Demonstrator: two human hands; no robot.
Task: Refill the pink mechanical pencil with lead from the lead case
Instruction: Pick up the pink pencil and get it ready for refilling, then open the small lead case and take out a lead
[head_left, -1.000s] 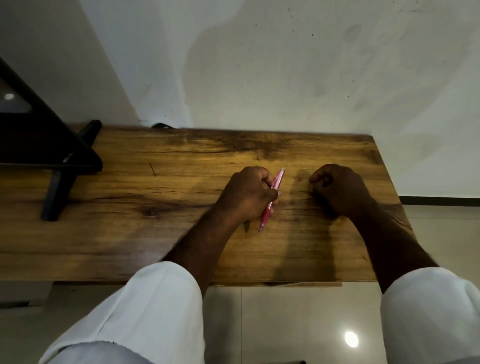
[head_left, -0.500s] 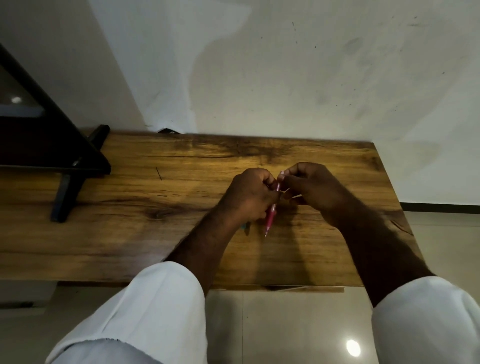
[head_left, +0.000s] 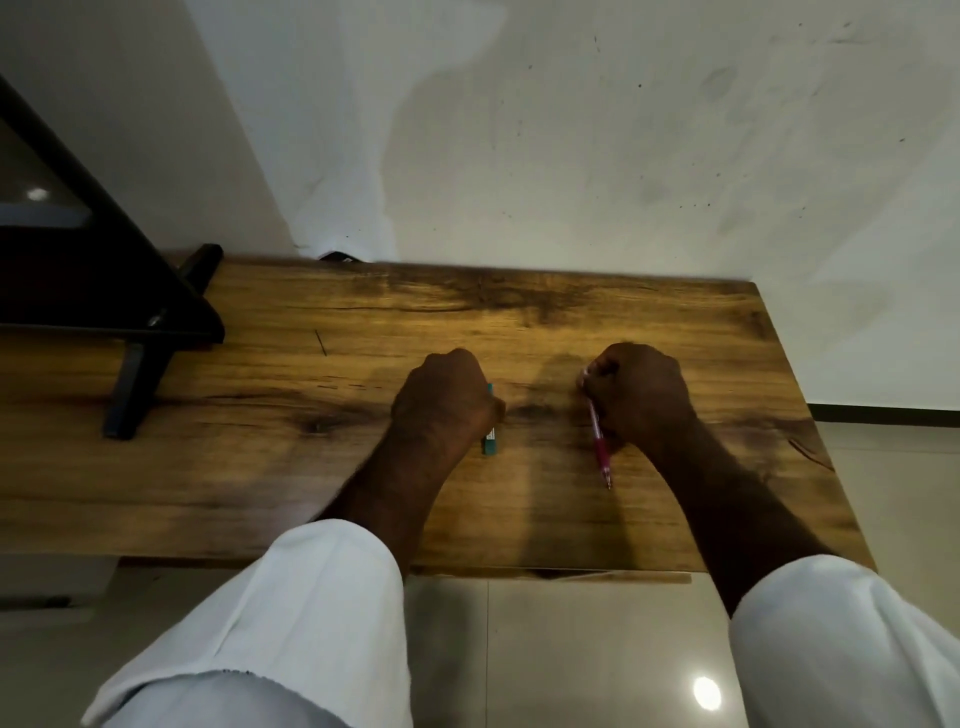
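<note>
The pink mechanical pencil (head_left: 598, 435) is in my right hand (head_left: 641, 392), its tip pointing down toward me just above the wooden table (head_left: 260, 467). My right fist is closed around the pencil's upper part. A small teal lead case (head_left: 489, 440) pokes out from under my left hand (head_left: 447, 402), whose fingers are curled over it on the table. The two hands sit apart, left of centre and right of centre. Most of the lead case is hidden by my fingers.
A black stand with angled legs (head_left: 130, 332) occupies the table's far left. The table backs onto a white wall (head_left: 571, 156). Its right edge and near edge drop to a glossy tiled floor (head_left: 571, 649). White sleeves cover both forearms.
The pencil passed from my left hand to my right hand. The hands met at the centre, then moved apart. My left hand now covers the teal lead case.
</note>
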